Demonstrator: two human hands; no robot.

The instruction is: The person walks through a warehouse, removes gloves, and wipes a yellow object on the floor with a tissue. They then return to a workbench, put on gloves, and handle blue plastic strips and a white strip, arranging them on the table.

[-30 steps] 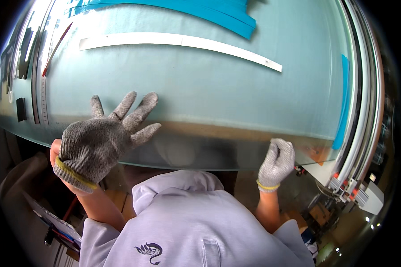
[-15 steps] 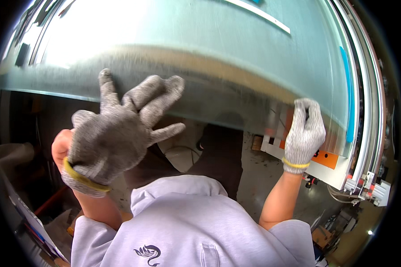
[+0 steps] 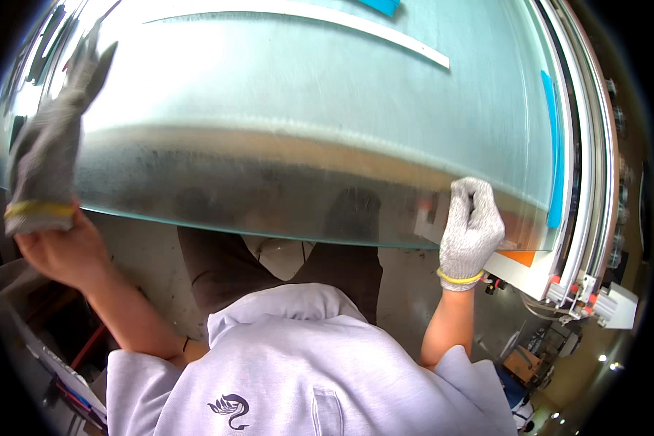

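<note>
A bare-wristed left hand (image 3: 64, 251) of mine is closed at the yellow cuff of a grey knit glove (image 3: 47, 160). The glove stretches limply away from my fingers over the left side of a large glass sheet (image 3: 305, 94), its fingers blurred. How far my own fingers reach inside the cuff is hidden. My right hand (image 3: 474, 229) wears a matching grey glove with a yellow cuff. It lies over the near edge of the glass towards the right, fingers curled against the thumb. Whether it grips anything cannot be seen.
A long white strip (image 3: 370, 30) and a blue piece (image 3: 381, 6) lie at the far side. Another blue strip (image 3: 554, 152) runs along the right, beside metal rails (image 3: 587, 145). A machine end block (image 3: 618, 309) and an orange panel (image 3: 517, 257) sit at the near right corner.
My left hand has swung left and the glove has gone from spread fingers to a stretched, trailing shape. The near glass edge appears lower in the picture; my right hand appears slightly lower and further left.
</note>
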